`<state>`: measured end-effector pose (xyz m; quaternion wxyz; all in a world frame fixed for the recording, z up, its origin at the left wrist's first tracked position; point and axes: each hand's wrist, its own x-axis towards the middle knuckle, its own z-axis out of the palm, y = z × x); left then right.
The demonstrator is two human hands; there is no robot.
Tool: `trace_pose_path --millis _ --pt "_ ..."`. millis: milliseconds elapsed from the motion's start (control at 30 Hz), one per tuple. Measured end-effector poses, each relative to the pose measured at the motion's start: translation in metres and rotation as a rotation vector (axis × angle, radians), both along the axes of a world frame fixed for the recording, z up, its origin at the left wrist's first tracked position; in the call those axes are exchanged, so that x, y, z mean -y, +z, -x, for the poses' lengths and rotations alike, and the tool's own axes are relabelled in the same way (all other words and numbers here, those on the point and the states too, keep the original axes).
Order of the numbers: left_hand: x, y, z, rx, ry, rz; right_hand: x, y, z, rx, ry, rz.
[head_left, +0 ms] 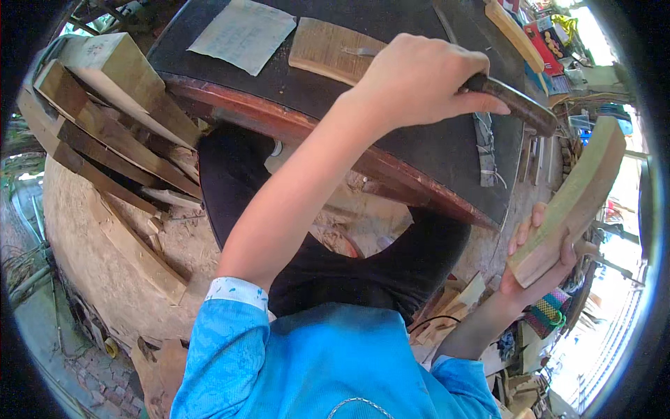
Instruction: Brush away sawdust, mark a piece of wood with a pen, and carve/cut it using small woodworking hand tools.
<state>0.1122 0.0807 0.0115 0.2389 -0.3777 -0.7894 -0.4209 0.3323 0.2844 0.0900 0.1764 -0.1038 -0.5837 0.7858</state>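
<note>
My left hand (426,80) reaches across over the dark tabletop (412,157), its fingers closed around a dark, rounded tool handle (520,105) that sticks out to the right. A short metal tip shows left of the fist, above a brown wooden board (317,52); whether it belongs to the held tool I cannot tell. Off the table's right side, my right hand (569,258) grips the lower end of a thick, slightly curved wooden block (576,192). The block is tilted, its far end up and to the right.
A pale worn sheet (244,35) lies at the table's far left, and a grey string-tied strip (484,150) at its right. Several wood blocks (118,77) are stacked left of my legs. A wooden bar (515,35) and scattered tools lie at the far right.
</note>
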Motion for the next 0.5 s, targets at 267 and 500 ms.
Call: trace_pose_path --millis 267,500 --pt "-0.006 0.008 0.000 0.042 0.022 -0.151 -0.002 0.022 0.002 -0.209 -0.165 -0.184" --pt "0.023 0.032 0.000 0.245 -0.163 -0.362 -0.013 0.017 -0.005 0.338 0.110 0.018"
